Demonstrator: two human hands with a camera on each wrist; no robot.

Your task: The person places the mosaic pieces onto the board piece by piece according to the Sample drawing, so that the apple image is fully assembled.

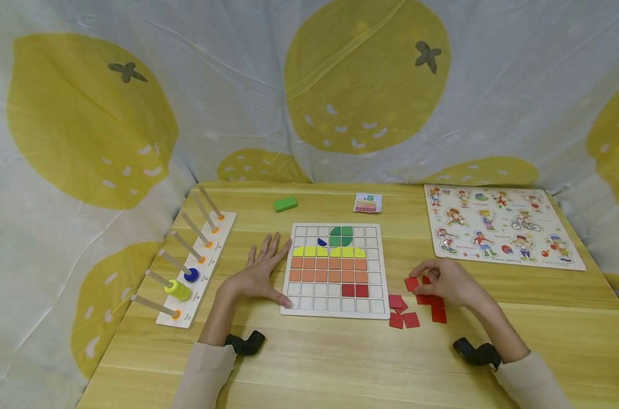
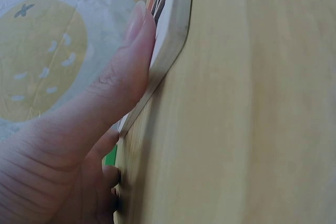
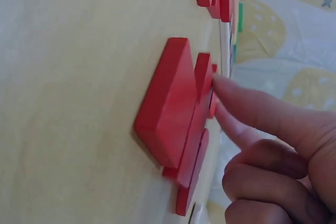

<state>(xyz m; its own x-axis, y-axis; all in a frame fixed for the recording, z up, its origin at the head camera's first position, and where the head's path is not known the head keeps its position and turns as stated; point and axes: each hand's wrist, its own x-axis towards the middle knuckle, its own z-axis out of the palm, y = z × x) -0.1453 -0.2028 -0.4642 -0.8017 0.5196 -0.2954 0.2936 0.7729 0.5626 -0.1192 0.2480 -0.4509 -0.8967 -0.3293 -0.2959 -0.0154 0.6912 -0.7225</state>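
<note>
A white grid board [image 1: 376,272] lies in the middle, with green, yellow, orange and dark red pieces filling some of its squares. My left hand [image 1: 258,275] is spread along its left edge, the thumb [image 2: 134,61] resting on the near left corner. Right of the board, my right hand [image 1: 450,282] pinches a red square tile [image 1: 412,284] between thumb and index finger, the other fingers curled in. More red tiles [image 3: 173,98] lie under and beside that hand. A separate group of darker red tiles [image 1: 412,320] is at the board's near right corner.
A peg board [image 1: 182,319] with upright rods, yellow rings [image 1: 178,290] and a blue ring [image 1: 191,275] stands at left. Behind the grid board are a green block [image 1: 285,204] and a small pattern card [image 1: 368,203]. A picture puzzle [image 1: 504,227] lies at the back right.
</note>
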